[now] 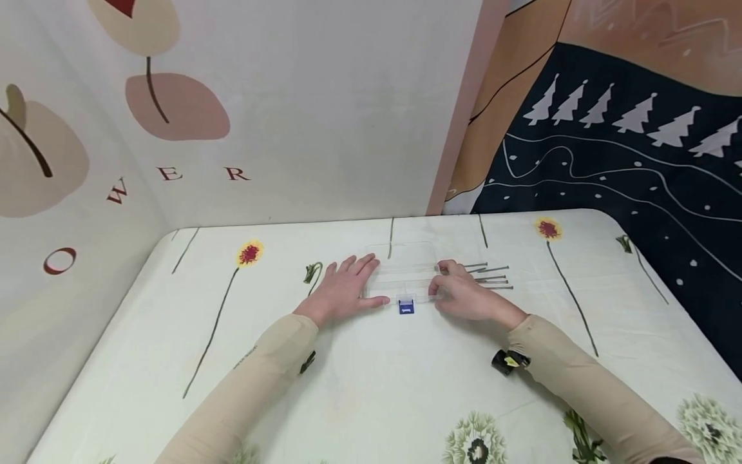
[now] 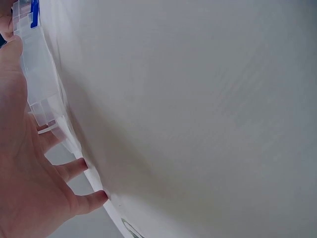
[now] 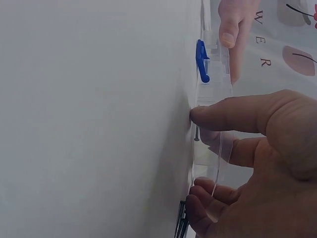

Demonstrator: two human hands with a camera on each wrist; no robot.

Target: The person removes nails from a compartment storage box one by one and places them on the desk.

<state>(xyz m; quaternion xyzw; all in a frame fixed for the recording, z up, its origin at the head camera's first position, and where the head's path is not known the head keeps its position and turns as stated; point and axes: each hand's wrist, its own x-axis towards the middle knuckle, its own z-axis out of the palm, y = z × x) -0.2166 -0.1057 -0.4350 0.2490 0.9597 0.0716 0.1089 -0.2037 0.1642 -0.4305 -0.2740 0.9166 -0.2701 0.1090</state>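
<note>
A clear plastic box (image 1: 402, 274) with a blue latch (image 1: 406, 307) on its near side lies on the table. My left hand (image 1: 346, 291) rests at its left end, fingers spread, the thumb at the front corner. Over the right end, the curled fingers of my right hand (image 1: 464, 295) overlap the box edge. A dark nail (image 3: 197, 134) shows between that hand's thumb and index finger in the right wrist view, partly hidden by the thumb. Several long grey nails (image 1: 493, 281) lie just right of the box, partly behind the right hand.
The table has a pale cloth (image 1: 371, 386) printed with flowers. Behind it hangs a white printed curtain (image 1: 324, 129), and at the right a dark cloth (image 1: 608, 161) with tree shapes. Small dark devices (image 1: 510, 361) sit at the wrists.
</note>
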